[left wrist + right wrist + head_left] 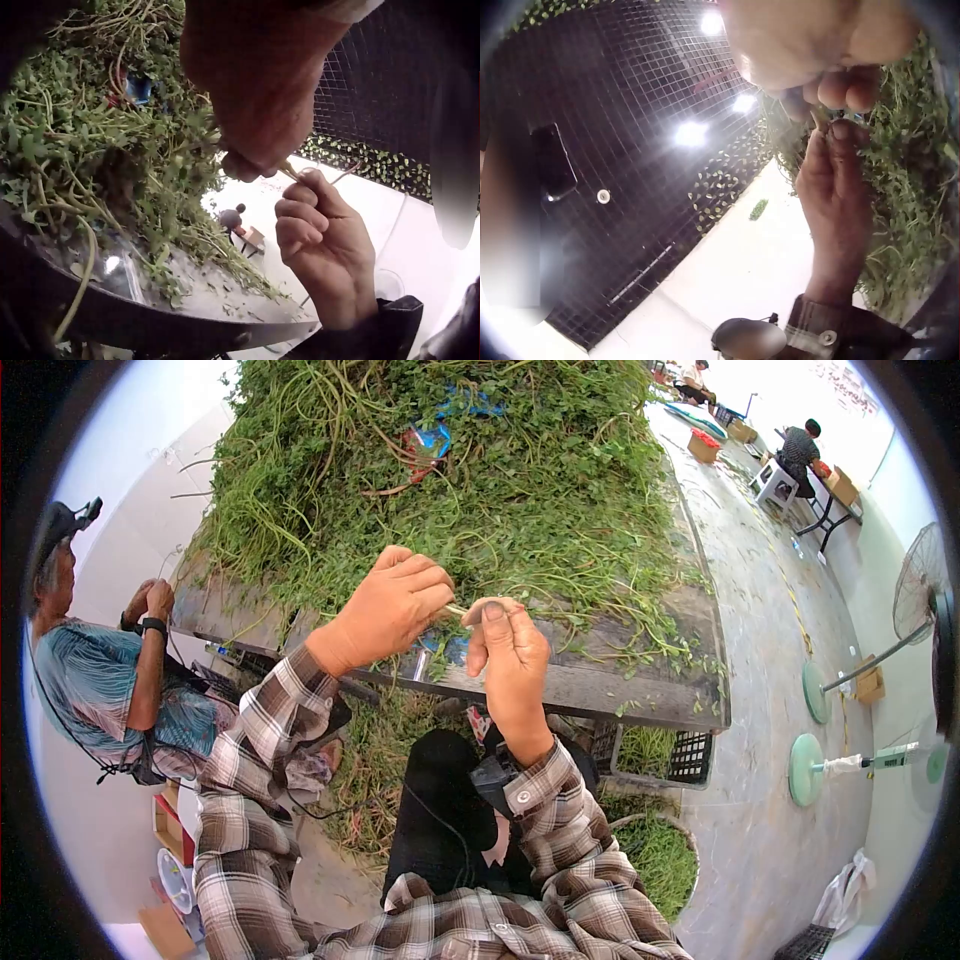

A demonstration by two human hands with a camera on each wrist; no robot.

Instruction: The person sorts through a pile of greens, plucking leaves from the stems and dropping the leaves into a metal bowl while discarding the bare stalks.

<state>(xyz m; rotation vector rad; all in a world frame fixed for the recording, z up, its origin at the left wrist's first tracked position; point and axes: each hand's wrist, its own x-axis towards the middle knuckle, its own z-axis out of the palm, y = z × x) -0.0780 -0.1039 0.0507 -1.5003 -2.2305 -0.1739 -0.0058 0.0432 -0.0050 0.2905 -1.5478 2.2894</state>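
Observation:
Both hands meet above the table's front edge, a thin pale stem (457,609) running between their fingertips. The left hand (388,610), fingers curled, pinches one end; the right hand (512,660) pinches the other with thumb and forefinger. In the left wrist view the right hand (326,244) has curled fingers around the stem (289,170), and the left hand (251,90) fills the top. The right wrist view shows the stem (820,118) between the left hand (832,195) and the right hand (817,45). Behind them lies a large heap of green leafy plants (450,510).
The dark wooden table (600,685) has scattered stems along its edge. Under it stand a black crate (690,757) and more greens (655,860). Another person (130,680) sits at the left. Fans (915,585) stand at the right; a blue and red wrapper (428,445) lies in the heap.

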